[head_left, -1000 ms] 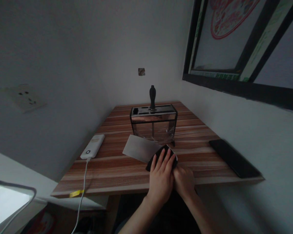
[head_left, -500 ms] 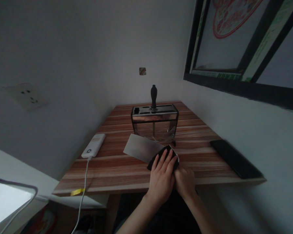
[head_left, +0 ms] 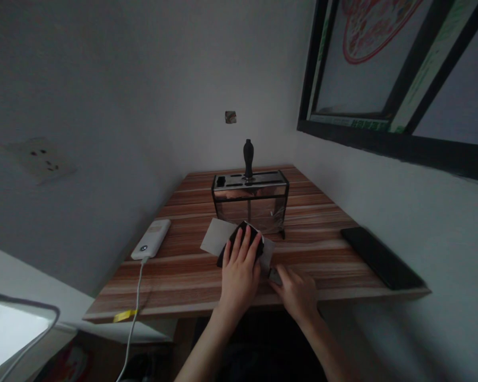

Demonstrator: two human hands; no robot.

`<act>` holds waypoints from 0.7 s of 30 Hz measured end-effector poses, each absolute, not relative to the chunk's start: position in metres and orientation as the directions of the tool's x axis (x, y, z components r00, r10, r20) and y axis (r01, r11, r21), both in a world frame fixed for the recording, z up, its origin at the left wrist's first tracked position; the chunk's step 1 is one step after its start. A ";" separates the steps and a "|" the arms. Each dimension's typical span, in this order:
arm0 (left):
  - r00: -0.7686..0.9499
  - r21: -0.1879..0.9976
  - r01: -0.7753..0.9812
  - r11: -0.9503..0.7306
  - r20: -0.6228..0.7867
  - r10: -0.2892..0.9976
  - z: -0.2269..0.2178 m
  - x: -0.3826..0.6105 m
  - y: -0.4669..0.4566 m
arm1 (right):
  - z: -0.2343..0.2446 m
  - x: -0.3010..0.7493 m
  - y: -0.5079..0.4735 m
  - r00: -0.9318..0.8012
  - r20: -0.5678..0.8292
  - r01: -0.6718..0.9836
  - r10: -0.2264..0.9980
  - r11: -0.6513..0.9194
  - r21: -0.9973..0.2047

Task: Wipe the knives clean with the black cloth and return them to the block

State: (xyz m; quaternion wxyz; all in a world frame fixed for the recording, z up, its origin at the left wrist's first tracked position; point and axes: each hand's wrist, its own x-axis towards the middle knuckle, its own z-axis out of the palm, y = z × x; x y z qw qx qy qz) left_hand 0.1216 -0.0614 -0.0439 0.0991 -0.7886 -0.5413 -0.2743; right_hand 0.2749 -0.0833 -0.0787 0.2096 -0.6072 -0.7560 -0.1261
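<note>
A cleaver with a broad grey blade (head_left: 215, 236) lies slanting across the wooden table, in front of a knife block. My right hand (head_left: 298, 293) is closed around its handle end near the table's front edge; the grip hides most of the handle. My left hand (head_left: 241, 270) holds a folded black cloth (head_left: 228, 253) flat against the middle of the blade, fingers stretched over it. Part of the blade shows on either side of the cloth. The knife block (head_left: 250, 187) has a clear front and a metal top, with one black handle (head_left: 248, 158) standing upright from it.
At the left of the table (head_left: 175, 286) lies a white power bank (head_left: 151, 239) with a white cable (head_left: 137, 297) hanging over the front edge. Yellow tape (head_left: 124, 316) sticks to that edge. A flat black object (head_left: 384, 257) lies at the right, beside the wall.
My left hand has slid the black cloth leftward along the blade, uncovering the part near the handle. My right hand stays at the handle end. The view has shifted slightly.
</note>
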 end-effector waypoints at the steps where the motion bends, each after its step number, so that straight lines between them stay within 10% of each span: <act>1: 0.243 0.141 0.916 -0.376 0.550 0.799 -0.043 0.117 -0.058 | -0.078 0.275 -0.083 -0.174 0.477 0.971 0.862 0.232 -0.066; 21: 0.026 0.222 0.950 -0.222 0.650 0.760 -0.040 0.070 -0.030 | -0.080 0.274 -0.082 -0.185 0.493 0.973 0.850 0.228 -0.028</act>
